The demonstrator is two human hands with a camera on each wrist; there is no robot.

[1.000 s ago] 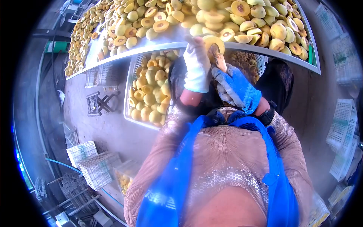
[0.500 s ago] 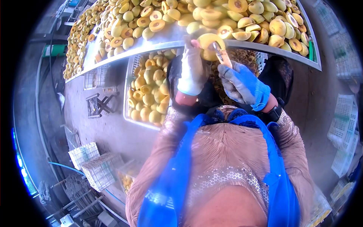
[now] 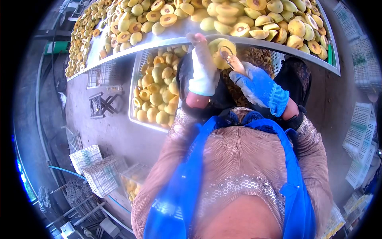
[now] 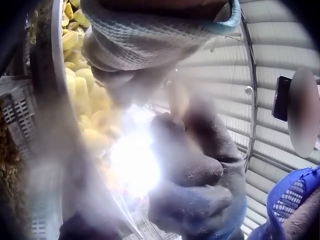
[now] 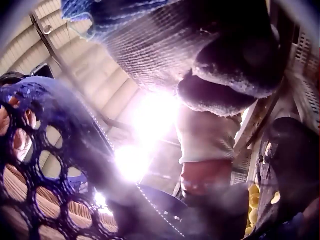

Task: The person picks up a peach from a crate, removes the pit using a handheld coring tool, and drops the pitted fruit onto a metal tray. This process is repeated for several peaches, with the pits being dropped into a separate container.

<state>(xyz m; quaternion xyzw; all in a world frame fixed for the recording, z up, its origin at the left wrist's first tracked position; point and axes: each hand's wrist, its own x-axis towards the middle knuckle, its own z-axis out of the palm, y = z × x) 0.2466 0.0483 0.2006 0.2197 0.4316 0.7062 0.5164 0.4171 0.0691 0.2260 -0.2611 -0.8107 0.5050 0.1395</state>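
Observation:
In the head view, my left hand (image 3: pixel 203 71), in a white glove, holds a halved yellow peach (image 3: pixel 218 61) just in front of the metal table's edge. My right hand (image 3: pixel 260 87), in a blue and grey glove, grips a pitting knife by its wooden handle (image 3: pixel 237 65). The knife's metal end is at the peach's cut face. In the left wrist view, the white glove (image 4: pixel 145 42) is above the curled grey fingers (image 4: pixel 200 172); glare washes out the space between. The right wrist view shows the grey glove (image 5: pixel 200 60) curled, with the left cuff (image 5: pixel 205 137) behind it.
Many halved peaches, several with stones, lie on the metal table (image 3: pixel 171 41). Beneath its edge, a white crate (image 3: pixel 132 93) holds hollowed halves, and dark stones (image 3: pixel 254 59) lie between the legs. A folding stool (image 3: pixel 101 105) and stacked crates (image 3: pixel 99 175) are on the floor at left.
The right hand has shifted a little right and turned, so the knife's handle slants more. The knife's end has moved about the peach's cut face. The left hand keeps holding the peach.

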